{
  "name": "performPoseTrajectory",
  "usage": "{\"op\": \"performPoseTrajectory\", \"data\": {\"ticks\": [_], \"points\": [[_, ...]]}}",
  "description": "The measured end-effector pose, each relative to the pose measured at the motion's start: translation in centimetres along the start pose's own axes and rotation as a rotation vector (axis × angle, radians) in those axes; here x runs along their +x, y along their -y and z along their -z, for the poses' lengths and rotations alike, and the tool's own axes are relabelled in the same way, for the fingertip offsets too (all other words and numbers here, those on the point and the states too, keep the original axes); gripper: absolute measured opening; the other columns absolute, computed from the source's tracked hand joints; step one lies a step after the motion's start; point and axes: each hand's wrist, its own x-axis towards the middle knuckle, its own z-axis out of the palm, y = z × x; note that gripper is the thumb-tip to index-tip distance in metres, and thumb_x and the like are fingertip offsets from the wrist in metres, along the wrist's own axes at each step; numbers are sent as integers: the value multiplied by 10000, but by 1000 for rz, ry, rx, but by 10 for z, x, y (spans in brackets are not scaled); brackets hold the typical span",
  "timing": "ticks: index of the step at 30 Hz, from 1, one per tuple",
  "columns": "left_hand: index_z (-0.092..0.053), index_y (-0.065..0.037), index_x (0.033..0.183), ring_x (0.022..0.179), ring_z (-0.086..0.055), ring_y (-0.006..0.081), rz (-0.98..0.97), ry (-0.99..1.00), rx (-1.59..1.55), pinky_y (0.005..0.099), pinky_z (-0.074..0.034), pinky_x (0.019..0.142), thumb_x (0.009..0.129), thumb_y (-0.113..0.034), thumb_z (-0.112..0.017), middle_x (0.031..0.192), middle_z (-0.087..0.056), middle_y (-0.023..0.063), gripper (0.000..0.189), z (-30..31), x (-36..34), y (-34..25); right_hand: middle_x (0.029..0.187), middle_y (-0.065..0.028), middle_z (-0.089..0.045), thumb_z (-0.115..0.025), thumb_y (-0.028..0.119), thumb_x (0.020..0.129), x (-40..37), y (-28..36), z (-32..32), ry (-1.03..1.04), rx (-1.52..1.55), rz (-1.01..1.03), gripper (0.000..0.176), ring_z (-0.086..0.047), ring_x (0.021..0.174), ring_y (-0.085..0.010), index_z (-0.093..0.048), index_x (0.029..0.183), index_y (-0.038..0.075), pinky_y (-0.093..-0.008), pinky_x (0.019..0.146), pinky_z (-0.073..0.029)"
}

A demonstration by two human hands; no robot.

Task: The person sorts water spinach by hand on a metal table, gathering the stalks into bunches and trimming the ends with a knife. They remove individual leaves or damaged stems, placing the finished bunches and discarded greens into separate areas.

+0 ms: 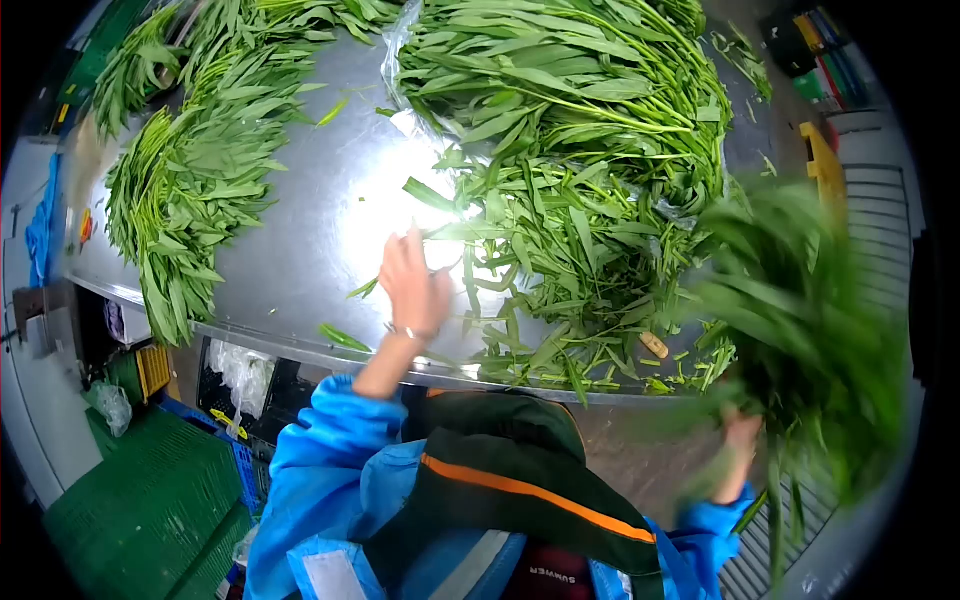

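My right hand (740, 432) is closed around a big bunch of water spinach (800, 340), held past the table's right end and smeared by motion. Over the shiny metal table (330, 190), my left hand (412, 285) has its fingers stretched out and holds nothing I can see. Close to its fingertips lies the edge of a heap of loose leaves and cut stems (560, 240). Behind that, a large pile of water spinach (570, 80) rests on clear plastic. A small tan, wooden-looking piece (654, 345) lies among the trimmings near the front edge.
Sorted bunches of the greens (190, 180) line the table's left side. Below at left are a green cover (150, 500), a blue crate edge (243, 470) and white plastic bags (242, 375). A yellow object (823, 165) stands beyond the right end, near a slatted grate (880, 240).
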Motion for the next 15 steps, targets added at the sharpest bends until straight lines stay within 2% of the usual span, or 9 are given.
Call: {"op": "performPoseTrajectory", "data": {"ticks": [3, 4, 5, 6, 7, 8, 10, 12, 15], "points": [[-384, 21, 1251, 1006, -465, 374, 288, 314, -554, 490, -350, 871, 714, -194, -654, 1124, -478, 228, 638, -64, 12, -3, 1181, -172, -576, -558, -24, 756, 19, -125, 35, 301, 121, 4, 487, -560, 1047, -281, -471, 1235, -17, -358, 877, -436], [-385, 7, 1264, 1028, -464, 351, -87, 46, -436, 494, -343, 882, 678, -284, -685, 1115, -499, 207, 719, -97, -1, -32, 1203, -173, -559, -540, -43, 754, 38, -27, 71, 289, 7, -139, 510, -542, 1076, -279, -452, 1256, -18, -358, 891, -425], [-389, -24, 1277, 1052, -458, 357, -129, 339, -506, 482, -342, 914, 659, -330, -694, 1143, -490, 199, 754, -72, 1, -73, 1225, -173, -542, -521, -61, 752, 58, 79, 109, 290, -103, -284, 534, -524, 1105, -277, -432, 1276, -19, -358, 904, -414], [-395, -54, 1286, 1091, -447, 375, -301, 347, -546, 483, -353, 927, 663, -345, -688, 1189, -458, 205, 747, -84, -16, -99, 1168, -172, -563, -499, -84, 755, 48, 43, 110, -52, -113, 17, 524, -527, 1098, -268, -430, 1270, -13, -345, 902, -412], [-352, -76, 1332, 1179, -394, 401, -331, 701, -568, 513, -338, 963, 686, -342, -675, 1276, -395, 220, 770, -67, -19, -128, 1095, -161, -585, -496, -84, 775, 47, 54, 128, -211, 128, 67, 485, -552, 1049, -268, -444, 1251, -10, -343, 904, -421], [-263, -108, 1400, 1268, -302, 415, -476, 771, -497, 545, -306, 993, 723, -332, -659, 1367, -317, 231, 816, -68, -35, -147, 1020, -139, -610, -508, -65, 806, 49, 56, 149, -339, 417, 69, 432, -586, 918, -222, -467, 1231, 0, -317, 809, -464], [-177, -197, 1448, 1330, -206, 407, -648, 959, -324, 587, -229, 1025, 790, -287, -611, 1447, -215, 222, 793, -28, -29, -162, 1010, -118, -610, -524, 13, 838, 47, 44, 174, -262, 377, 12, 350, -579, 860, -206, -496, 1187, 10, -319, 743, -467], [-280, -216, 1418, 1300, -274, 372, -745, 766, -232, 647, -225, 990, 786, -229, -587, 1365, -362, 197, 702, -18, -40, -154, 1001, -96, -611, -539, 91, 869, 58, 46, 183, -11, 119, -43, 283, -573, 801, -191, -525, 1142, 20, -320, 676, -470], [-309, -207, 1403, 1245, -332, 365, -755, 599, -220, 638, -343, 892, 782, -226, -580, 1285, -435, 166, 678, -6, -55, -128, 1192, -117, -531, -486, 12, 877, 97, 94, 203, 362, -529, 22, 428, -572, 966, -266, -413, 1297, 57, -343, 796, -472]]}}
